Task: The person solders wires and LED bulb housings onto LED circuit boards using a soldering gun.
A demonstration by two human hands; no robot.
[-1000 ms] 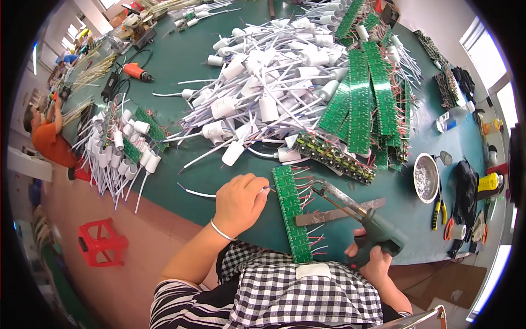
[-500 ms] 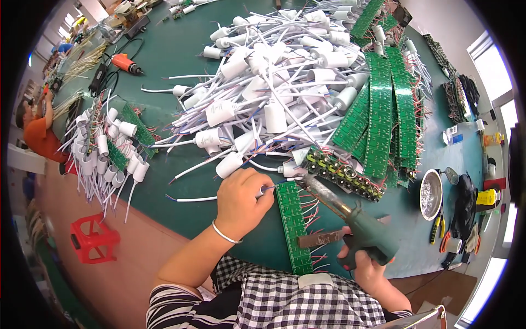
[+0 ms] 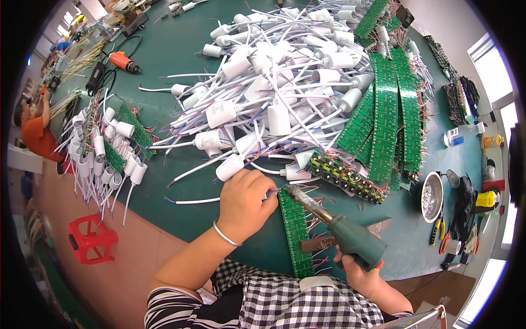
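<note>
We open on the big one, the green workbench (image 3: 175, 41), and across its middle we have the heap of white lamp sockets (image 3: 279, 118), cables poking out every way; piled loosely like that, we'd say, to leave each within easy reach. To the right of it, overlapping lengthwise, the stacked green circuit boards (image 3: 386, 109), probably laid like that to save bench space! Closer in, here's the green pistol-shaped soldering gun (image 3: 356, 241), its barrel slanting up and left, and we see its tip right by the far end of the circuit-board strip (image 3: 293, 225); whether they touch, we can't tell. That strip lies lengthwise before the person, near the front edge, wires fanning out on its right. And look, the flat metal bar (image 3: 318, 243) reaches over the strip, seemingly a weight to keep it from sliding! On to the hands: our right hand (image 3: 359, 274) is wrapped around the gun's handle, palm turned up, which seems to let the barrel tilt down; our left hand (image 3: 246, 198) is closed, thumb and finger pinching the white cable (image 3: 198, 201) near its end, apparently to steady it close to the board. Smallest of all, a bluish wire end (image 3: 274, 191) peeks from those fingertips toward the strip's corner
</note>
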